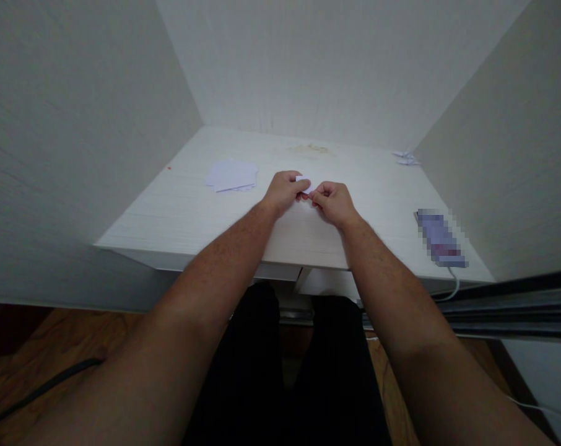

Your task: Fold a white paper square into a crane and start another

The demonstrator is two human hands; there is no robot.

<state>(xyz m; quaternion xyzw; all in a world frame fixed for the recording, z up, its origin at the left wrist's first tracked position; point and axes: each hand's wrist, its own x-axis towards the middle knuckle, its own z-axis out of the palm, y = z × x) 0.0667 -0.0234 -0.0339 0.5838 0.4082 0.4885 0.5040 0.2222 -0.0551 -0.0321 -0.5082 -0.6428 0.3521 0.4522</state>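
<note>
Forearms (pixel 194 310) over desk edge (pixel 308 264), paper (pixel 313 186) — between hands (pixel 283 191)

The left hand (pixel 284 191) and right hand (pixel 335 201) are bare. Behind them, the left arm (pixel 206 297) and right arm (pixel 401 303) are bare too as far as they show, narrow by the hands and broadening away from them. Nearer the body than the hands, plain black trousers (pixel 250 365) show, their folds lost in the darkness.

A white desk (pixel 303 241) sits boxed in by pale, wood-grained walls (pixel 345 68) on three sides in what looks like a home, with brown wood-look floor (pixel 88 334) below and a phone (pixel 438 238) attached to a white cable (pixel 456 284).
</note>
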